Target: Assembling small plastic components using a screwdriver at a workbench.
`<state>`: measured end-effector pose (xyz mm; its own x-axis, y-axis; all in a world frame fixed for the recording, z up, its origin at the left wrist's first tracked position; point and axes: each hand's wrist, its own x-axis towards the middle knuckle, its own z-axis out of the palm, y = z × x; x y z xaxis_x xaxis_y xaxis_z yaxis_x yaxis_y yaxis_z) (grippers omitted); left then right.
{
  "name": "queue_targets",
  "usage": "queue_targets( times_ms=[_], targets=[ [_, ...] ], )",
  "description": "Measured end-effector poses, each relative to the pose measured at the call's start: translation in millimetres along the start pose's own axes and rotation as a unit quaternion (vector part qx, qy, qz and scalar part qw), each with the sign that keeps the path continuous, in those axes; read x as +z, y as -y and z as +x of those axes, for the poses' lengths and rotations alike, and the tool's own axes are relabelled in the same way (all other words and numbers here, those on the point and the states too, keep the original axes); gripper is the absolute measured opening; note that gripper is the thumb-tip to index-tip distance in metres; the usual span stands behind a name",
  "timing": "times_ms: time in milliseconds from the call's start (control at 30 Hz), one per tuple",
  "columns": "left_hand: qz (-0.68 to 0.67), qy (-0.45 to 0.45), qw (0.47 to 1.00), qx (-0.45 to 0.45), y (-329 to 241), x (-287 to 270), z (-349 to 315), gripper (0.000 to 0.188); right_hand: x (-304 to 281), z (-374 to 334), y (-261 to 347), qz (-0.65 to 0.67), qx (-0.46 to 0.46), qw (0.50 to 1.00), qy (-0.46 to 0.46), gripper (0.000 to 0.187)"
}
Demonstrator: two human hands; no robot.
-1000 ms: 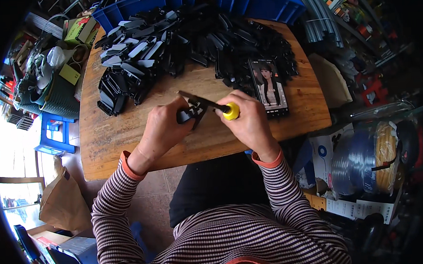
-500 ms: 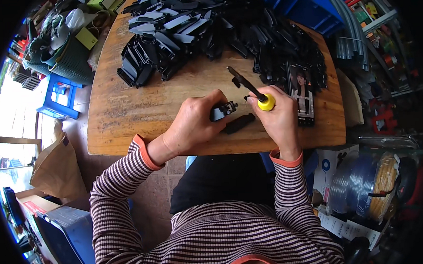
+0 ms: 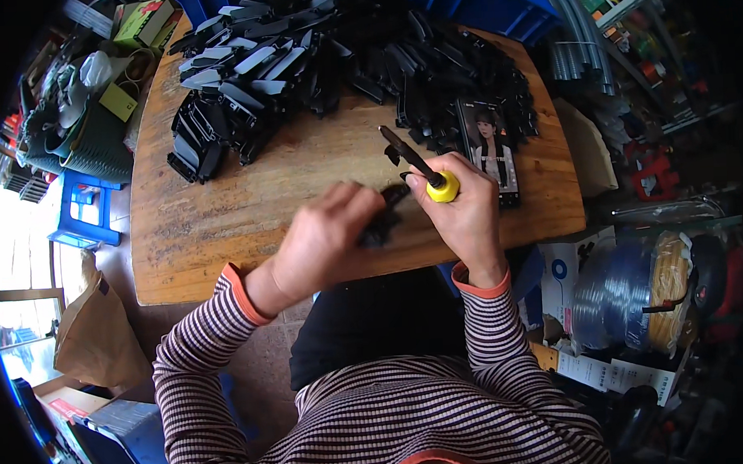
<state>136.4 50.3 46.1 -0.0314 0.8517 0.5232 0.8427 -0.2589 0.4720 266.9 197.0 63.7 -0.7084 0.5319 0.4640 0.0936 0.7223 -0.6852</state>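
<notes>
My right hand (image 3: 462,207) is closed round a hand tool (image 3: 414,160) with a round yellow end and a dark shaft pointing up and to the left; its exact kind does not show. A small dark bit shows at this hand's fingertips, too small to name. Smeared by motion, my left hand (image 3: 318,238) hovers over the near part of the table, its fingers bent. By its fingertips are blurred black plastic parts (image 3: 380,227); I cannot tell whether one is in its grasp.
A large heap of black and grey plastic parts (image 3: 248,71) covers the far side of the wooden table (image 3: 302,164). A phone (image 3: 490,152) lies at right, beside the heap. Blue bins (image 3: 494,7) stand behind. A blue stool (image 3: 88,207) is left, wrapped coils (image 3: 627,295) right.
My left hand has turned over and is now blurred; the black part it held no longer shows plainly. The right hand keeps the tool. The whole view has shifted and tilted slightly.
</notes>
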Motion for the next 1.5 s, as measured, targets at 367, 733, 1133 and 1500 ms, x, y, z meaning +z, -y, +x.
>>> queue_targets(
  times_ms=[367, 733, 1133, 1500],
  targets=[
    [0.019, -0.044, 0.962, -0.268, 18, 3, 9, 0.027, 6, -1, -5, 0.018, 0.009, 1.0, 0.013, 0.014],
    [0.104, -0.046, 0.993, -0.043, 6, 0, 7, 0.032, 20, 25, -7, -0.003, -0.017, 1.0, 0.021, 0.014],
    [-0.046, -0.063, 0.967, -0.243, 19, -3, 17, 0.027, 17, 15, -10, -0.024, 0.007, 1.0, 0.015, 0.016],
    [-0.092, -0.032, 0.961, -0.259, 7, 5, 10, 0.027, 21, 16, -17, -0.061, -0.015, 0.996, 0.056, 0.015]
  ],
)
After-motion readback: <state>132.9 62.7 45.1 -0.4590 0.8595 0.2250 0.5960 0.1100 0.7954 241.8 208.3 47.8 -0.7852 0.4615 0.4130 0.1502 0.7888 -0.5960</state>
